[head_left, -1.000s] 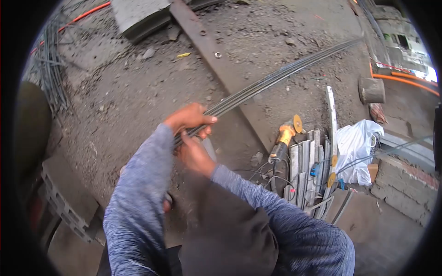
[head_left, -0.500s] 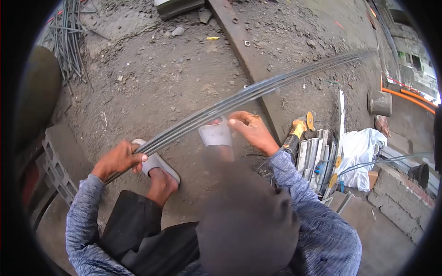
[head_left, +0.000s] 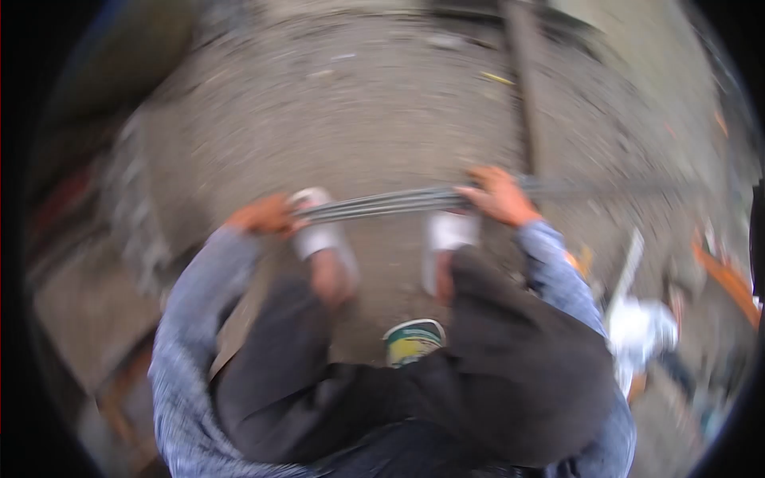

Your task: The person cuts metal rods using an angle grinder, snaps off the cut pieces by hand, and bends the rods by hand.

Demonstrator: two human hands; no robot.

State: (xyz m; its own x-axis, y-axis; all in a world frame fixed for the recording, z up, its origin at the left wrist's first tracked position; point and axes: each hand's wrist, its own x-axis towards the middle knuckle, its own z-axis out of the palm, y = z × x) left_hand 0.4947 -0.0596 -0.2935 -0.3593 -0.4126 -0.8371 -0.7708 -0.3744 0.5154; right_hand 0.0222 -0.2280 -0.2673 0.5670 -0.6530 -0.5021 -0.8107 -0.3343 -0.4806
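Observation:
A bundle of thin grey steel rebar (head_left: 382, 205) runs nearly level across the space in front of my feet. My left hand (head_left: 269, 215) is closed around its left end. Farther along, my right hand (head_left: 502, 195) grips the same bars, thumb and fingers around them. Beyond that hand the rods stretch off to the right and smear into a blur. Below the bundle are my white slippers (head_left: 453, 231), on the dirt ground. A green and yellow tub (head_left: 414, 344) stands between my legs.
A long dark beam (head_left: 522, 95) lies on the ground ahead, right of centre. To the right are a white plastic bag (head_left: 644, 328), a pale strip (head_left: 628, 267) and an orange pipe (head_left: 725, 283). Blurred blocks (head_left: 139, 207) stand at the left.
My view has swung and blurred. The rebar has gone from slanting up to the right to nearly level. My right hand, earlier just below the bars, now holds them; my left still grips them.

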